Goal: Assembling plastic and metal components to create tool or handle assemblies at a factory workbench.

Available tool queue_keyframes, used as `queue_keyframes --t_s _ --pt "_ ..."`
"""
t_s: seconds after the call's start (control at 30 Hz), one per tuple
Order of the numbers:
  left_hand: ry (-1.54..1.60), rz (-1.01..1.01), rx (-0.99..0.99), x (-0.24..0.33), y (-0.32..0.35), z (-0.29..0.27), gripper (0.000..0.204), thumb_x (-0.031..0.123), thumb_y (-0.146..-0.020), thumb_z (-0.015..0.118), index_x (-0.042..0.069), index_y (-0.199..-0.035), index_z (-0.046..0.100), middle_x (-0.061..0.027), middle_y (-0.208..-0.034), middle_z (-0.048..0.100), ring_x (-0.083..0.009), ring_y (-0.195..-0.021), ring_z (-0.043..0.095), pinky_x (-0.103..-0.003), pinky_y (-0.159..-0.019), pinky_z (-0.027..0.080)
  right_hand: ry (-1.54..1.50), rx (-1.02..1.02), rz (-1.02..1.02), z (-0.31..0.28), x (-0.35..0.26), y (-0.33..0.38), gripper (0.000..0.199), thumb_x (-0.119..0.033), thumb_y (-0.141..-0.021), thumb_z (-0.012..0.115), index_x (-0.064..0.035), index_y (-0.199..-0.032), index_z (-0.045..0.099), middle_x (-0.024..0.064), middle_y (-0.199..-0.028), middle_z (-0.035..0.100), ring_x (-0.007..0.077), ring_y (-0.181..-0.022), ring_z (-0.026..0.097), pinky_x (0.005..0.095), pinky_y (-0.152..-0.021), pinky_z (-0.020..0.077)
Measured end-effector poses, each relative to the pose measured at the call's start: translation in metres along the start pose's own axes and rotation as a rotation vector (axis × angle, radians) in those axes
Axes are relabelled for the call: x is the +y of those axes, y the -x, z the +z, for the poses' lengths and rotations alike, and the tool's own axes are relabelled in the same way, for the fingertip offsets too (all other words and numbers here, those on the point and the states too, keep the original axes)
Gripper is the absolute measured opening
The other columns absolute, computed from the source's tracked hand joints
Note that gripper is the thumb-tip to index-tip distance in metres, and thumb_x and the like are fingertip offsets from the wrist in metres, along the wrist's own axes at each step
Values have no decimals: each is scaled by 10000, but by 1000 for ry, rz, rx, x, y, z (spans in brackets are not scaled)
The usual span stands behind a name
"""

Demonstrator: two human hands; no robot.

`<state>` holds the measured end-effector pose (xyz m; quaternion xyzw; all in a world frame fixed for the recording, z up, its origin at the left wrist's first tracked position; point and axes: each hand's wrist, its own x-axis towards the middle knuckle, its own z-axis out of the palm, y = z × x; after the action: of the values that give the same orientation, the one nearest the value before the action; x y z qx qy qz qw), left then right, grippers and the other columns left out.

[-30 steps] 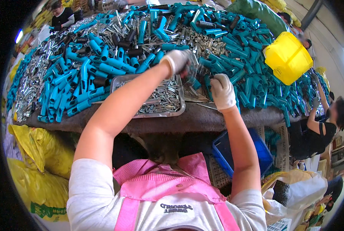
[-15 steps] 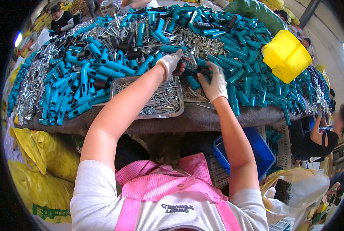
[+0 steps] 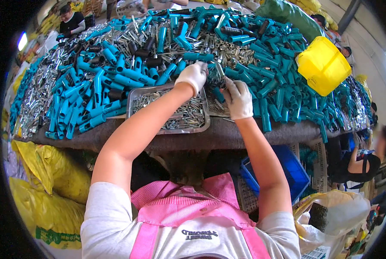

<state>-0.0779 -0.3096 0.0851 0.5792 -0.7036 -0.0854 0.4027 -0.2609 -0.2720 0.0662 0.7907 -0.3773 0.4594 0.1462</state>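
My left hand [image 3: 194, 77], in a white glove, is closed above the back right corner of a grey tray [image 3: 207, 125] of small metal pins [image 3: 185, 113]. What its fingers hold is hidden. Just to its right, my gloved right hand [image 3: 238, 98] has thumb and fingers brought together at the lower end of a shiny silver metal part [image 3: 219, 69]. That part stands tilted between the two hands. Right behind the left fingers lies a teal slotted tube [image 3: 198, 56]. Small brassy metal pieces [image 3: 240, 54] are heaped beyond the right hand.
Teal tubes [image 3: 132, 73] and metal rods cover the table in a big heap. A yellow bin [image 3: 324, 67] rests on it at right. Below the table edge are a blue crate [image 3: 290, 166] and yellow sacks [image 3: 50, 172]. A person [image 3: 368, 159] works at far right.
The right hand's fingers have gone from spread apart to pinched, closer to the left hand. The silver part now stands more upright between the hands. The left hand has turned slightly.
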Motion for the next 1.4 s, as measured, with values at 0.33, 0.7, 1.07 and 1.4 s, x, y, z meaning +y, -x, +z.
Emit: queue_keyframes --t_s 0.33,0.7,1.07,1.4 --pt "188 285 17 34 24 -19 593 322 -814 617 162 -1320 351 -189 -1232 449 -326 -1095 494 -365 -886 447 -653 -378 878 -14 5 -12 346 -255 -826 654 9 -1045 607 76 -865 652 105 -567 552 258 -501 475" --pt "-113 577 -244 15 12 -20 532 186 -861 522 217 -1343 299 -149 -1010 607 -321 -904 605 -393 -807 485 -829 -334 817 -30 3 -19 309 -205 -885 573 -8 -1122 559 61 -929 626 110 -742 585 243 -619 479" --pt "-322 43 -609 -63 107 -133 343 362 -801 572 149 -1066 612 -172 -1099 576 -341 -1042 533 -404 -902 417 -1023 -319 973 -72 -17 45 259 -122 -872 560 -23 -1111 543 31 -919 576 97 -750 553 219 -585 427" --pt "-74 40 -559 -67 123 -112 382 289 -744 680 130 -1088 632 -157 -1101 557 -301 -1024 551 -363 -908 429 -1099 -552 905 -45 -66 32 217 -125 -867 529 17 -1027 560 47 -832 584 87 -686 511 216 -565 406"
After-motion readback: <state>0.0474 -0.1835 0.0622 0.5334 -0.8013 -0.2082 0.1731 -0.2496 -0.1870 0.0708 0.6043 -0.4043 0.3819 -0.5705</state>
